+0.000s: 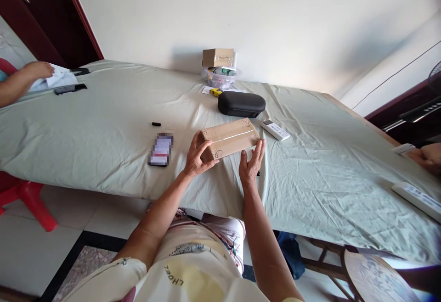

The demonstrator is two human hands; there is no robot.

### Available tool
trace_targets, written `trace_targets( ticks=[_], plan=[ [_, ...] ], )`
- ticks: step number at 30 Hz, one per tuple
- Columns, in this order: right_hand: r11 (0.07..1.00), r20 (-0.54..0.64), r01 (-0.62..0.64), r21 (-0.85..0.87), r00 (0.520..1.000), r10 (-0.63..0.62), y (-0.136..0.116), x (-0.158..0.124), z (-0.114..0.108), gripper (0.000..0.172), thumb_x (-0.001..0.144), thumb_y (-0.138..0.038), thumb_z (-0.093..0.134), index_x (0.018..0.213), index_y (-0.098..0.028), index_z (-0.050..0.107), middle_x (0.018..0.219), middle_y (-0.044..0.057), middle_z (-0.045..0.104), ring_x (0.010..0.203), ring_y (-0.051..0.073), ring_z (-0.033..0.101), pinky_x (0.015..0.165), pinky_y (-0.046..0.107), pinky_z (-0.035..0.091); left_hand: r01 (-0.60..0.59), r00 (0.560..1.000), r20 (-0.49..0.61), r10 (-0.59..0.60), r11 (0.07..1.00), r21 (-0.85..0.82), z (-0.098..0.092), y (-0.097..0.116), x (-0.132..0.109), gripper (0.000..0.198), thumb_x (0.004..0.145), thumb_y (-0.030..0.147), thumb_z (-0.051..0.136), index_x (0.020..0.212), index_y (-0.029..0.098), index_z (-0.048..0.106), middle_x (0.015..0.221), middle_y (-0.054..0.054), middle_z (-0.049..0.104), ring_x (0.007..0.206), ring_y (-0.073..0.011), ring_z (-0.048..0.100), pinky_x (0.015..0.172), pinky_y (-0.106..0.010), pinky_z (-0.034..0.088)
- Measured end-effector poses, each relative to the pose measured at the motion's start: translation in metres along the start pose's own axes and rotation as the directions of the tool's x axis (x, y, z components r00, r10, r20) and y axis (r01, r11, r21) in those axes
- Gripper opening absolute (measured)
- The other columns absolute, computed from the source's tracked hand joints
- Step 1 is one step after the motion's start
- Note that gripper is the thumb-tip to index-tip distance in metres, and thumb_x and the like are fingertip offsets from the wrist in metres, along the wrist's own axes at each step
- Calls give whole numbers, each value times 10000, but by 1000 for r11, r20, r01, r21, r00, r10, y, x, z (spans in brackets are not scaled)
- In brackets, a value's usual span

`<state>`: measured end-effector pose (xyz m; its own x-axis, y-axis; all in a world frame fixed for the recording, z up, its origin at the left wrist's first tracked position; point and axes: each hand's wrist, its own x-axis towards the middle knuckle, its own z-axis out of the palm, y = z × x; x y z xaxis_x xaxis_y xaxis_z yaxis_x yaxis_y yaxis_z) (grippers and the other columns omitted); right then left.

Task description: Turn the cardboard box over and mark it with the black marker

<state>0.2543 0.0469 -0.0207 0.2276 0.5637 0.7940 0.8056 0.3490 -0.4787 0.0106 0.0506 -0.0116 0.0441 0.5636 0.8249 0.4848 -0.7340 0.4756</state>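
Observation:
A brown cardboard box (231, 137) is between my two hands, set at an angle with its right end farther from me. A pale strip runs along its top, and dark pen marks show near its corners. My left hand (199, 156) grips the left end, thumb along the near side and fingers around the far left corner. At the right end, the fingers of my right hand (252, 163) press on the near corner, with the thumb apart. Whether the box rests on the cloth or is slightly raised, I cannot tell. A small dark item (258, 173) is partly hidden beside my right wrist.
Beyond the box lies a black hard case (241, 103), with a white labelled device (275, 130) to its right. A phone (161, 149) and small black cap (156, 124) lie left. A plastic tub (220, 79) carries another box (217, 57). Other people's hands (38, 70) show at both sides.

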Motion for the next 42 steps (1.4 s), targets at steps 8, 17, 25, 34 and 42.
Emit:
trace_targets(
  ticks=[8,17,25,34,42],
  plan=[
    [997,-26,2,73,1000,0,-7,0,-2,778,1069,-521,496,1735,-345,134,1782,162,271,1624,367,365,1098,593,579,-13,999,-49,11,999,-32,-4,4,1,729,834,678,796,1395,251,611,1683,-189,394,1519,-393,505,1209,-554,494],
    [982,54,-150,117,988,145,-3,-3,-1,777,1062,-627,427,1728,-272,240,1720,174,417,1575,355,451,1225,639,458,99,981,-136,-135,966,-239,-1,-8,-4,704,873,654,769,1422,254,590,1569,-178,518,1500,-360,525,1190,-517,509],
    [955,97,-255,154,965,242,1,-5,5,759,1032,-677,434,1648,-233,428,1624,203,531,1459,327,559,1114,571,562,320,909,-93,-405,824,-468,1,-10,-3,827,852,730,741,1510,294,494,1559,-141,551,1414,-319,612,1111,-438,579],
    [912,-18,-344,222,934,357,-8,0,4,474,973,-510,572,1325,-218,695,1103,91,738,898,179,695,812,371,623,379,898,-33,-440,809,-449,3,-8,5,1002,867,844,619,1630,262,331,1658,-190,471,1542,-330,495,1190,-429,507],
    [905,-88,-358,231,918,386,-19,-2,-3,489,961,-593,604,1246,-201,659,957,61,679,865,197,644,801,374,567,490,834,-84,-546,801,-344,4,-10,-4,565,968,625,630,1348,209,590,1327,-157,695,1160,-249,735,998,-402,622]
  ],
)
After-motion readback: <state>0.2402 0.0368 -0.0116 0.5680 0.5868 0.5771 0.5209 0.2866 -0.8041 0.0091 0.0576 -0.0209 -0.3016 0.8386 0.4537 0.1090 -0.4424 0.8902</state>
